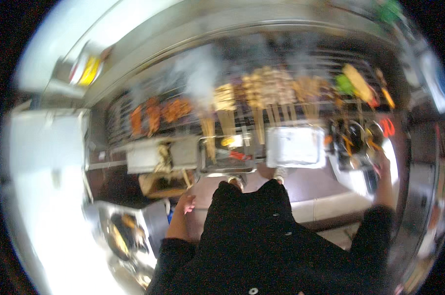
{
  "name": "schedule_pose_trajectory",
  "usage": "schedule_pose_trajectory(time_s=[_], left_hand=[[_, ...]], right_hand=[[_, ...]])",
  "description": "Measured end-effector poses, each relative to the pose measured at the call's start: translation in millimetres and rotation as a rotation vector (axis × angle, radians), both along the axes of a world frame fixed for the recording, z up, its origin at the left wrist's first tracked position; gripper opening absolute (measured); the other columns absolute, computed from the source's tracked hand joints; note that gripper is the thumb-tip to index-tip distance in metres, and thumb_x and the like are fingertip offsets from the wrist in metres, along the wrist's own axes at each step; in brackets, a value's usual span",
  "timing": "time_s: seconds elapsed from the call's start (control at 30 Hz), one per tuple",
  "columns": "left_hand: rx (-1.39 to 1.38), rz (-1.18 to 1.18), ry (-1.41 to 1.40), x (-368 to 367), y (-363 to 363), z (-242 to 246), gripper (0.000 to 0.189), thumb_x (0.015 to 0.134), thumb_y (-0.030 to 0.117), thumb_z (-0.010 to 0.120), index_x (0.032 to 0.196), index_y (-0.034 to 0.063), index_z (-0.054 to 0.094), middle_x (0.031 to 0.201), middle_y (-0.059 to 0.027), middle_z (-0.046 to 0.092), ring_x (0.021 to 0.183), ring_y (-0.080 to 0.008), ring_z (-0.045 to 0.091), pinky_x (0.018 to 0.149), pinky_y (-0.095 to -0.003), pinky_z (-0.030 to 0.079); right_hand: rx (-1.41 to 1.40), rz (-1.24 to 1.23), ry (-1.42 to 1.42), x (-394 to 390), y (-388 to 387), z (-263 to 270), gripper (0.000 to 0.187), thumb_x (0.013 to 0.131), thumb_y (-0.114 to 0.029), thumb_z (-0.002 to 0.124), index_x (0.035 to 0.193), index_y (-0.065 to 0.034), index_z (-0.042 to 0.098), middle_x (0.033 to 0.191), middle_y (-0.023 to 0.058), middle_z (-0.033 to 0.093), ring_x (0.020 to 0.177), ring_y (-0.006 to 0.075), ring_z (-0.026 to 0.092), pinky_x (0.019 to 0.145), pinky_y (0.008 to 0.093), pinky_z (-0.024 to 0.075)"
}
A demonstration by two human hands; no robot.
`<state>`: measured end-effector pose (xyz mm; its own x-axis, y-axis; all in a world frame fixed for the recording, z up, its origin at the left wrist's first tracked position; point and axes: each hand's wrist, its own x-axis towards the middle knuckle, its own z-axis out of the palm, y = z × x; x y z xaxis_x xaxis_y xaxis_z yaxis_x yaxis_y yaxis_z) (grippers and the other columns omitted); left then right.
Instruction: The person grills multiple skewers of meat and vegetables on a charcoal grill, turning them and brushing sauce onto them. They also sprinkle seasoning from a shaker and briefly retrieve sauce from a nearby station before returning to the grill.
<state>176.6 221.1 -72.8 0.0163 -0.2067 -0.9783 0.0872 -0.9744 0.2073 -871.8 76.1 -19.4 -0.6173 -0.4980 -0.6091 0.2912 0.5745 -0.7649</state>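
Observation:
My right hand (382, 166) is at the right, at the edge of a group of round sauce containers (353, 134) with orange-handled utensils (347, 144) standing in them. Blur hides whether its fingers grip a handle or only touch a container. Low beside my body hangs my left hand (187, 204), its fingers partly curled and nothing visible in it. In front of me, a long grill (115, 125) carries meat skewers (277, 86), pale skewers in a bundle (224, 97) and reddish pieces (152, 114). Smoke rises from the middle.
Along the grill's near edge are a white tray (295, 147), a metal tray (226, 167) with a red item, and a pale board (141, 156). A pan (119, 236) with utensils is at lower left. A yellow-labelled can (86, 70) stands on the back left ledge.

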Motion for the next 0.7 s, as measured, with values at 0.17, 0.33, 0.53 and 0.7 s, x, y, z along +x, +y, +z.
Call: schedule_pose_trajectory(time_s=[0.17,0.33,0.53,0.7], left_hand=[[-0.042,0.105,-0.157,-1,29,-24,0.01,0.098,0.024,0.055,0.101,0.0171,0.061,0.077,0.004,0.058,0.059,-0.0129,0.054,0.048,-0.0324,0.04],[-0.043,0.197,0.002,4,68,-77,0.017,0.099,0.025,0.054,0.107,0.0126,0.062,0.083,-0.0031,0.062,0.064,-0.0177,0.057,0.053,-0.0383,0.047],[-0.027,0.144,-0.189,24,65,-104,0.035,0.095,0.033,0.061,0.115,0.0043,0.062,0.092,-0.0125,0.067,0.07,-0.0232,0.063,0.056,-0.0379,0.05],[-0.229,0.09,-0.243,107,7,-98,0.036,0.101,0.035,0.056,0.116,0.0039,0.063,0.089,-0.0089,0.067,0.069,-0.0199,0.063,0.058,-0.0365,0.054]], right_hand=[[0.316,0.153,0.176,-24,21,7,0.046,0.095,-0.048,0.062,0.117,-0.0075,0.066,0.098,0.0095,0.071,0.08,0.022,0.068,0.061,0.0369,0.0517],[-0.102,0.169,0.218,-53,83,81,0.047,0.093,-0.046,0.062,0.128,-0.0147,0.059,0.115,0.0094,0.066,0.09,0.0248,0.065,0.064,0.0439,0.0522],[-0.701,0.211,-0.389,166,-4,176,0.055,0.087,-0.03,0.069,0.133,-0.0063,0.053,0.128,0.0135,0.062,0.115,0.0324,0.062,0.101,0.0523,0.049],[-1.08,0.119,-0.372,531,-168,244,0.05,0.097,-0.028,0.06,0.139,-0.0039,0.05,0.143,0.016,0.053,0.125,0.0294,0.054,0.11,0.0483,0.0413]])
